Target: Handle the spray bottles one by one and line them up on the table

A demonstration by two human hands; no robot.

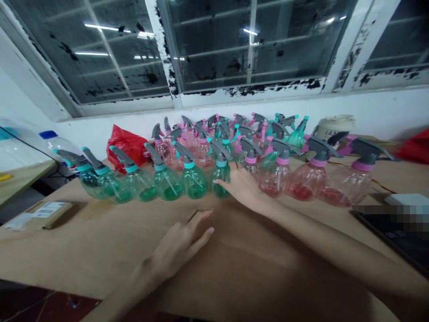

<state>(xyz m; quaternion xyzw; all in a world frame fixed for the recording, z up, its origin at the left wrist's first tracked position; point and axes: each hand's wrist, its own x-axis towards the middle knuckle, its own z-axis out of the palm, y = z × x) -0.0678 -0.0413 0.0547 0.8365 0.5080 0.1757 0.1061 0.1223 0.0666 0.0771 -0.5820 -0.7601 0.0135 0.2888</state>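
My right hand (241,184) is around the right side of a green spray bottle (220,187), its thumb across the front and the other fingers partly hidden behind. This bottle stands upright at the right end of the front row of green bottles, beside another green spray bottle (194,182). My left hand (181,241) is over the bare wood nearer me, with its fingers stretched out and nothing in them. Right of my right hand stand pink spray bottles, one of them a pink spray bottle (275,179) with a grey trigger head.
More pink and green bottles crowd behind the front row on the wooden table (110,250). A red plastic bag (125,145) and a small cardboard box (50,214) lie left. A white bucket (335,125) stands back right, and a dark-screened device (395,237) lies nearer.
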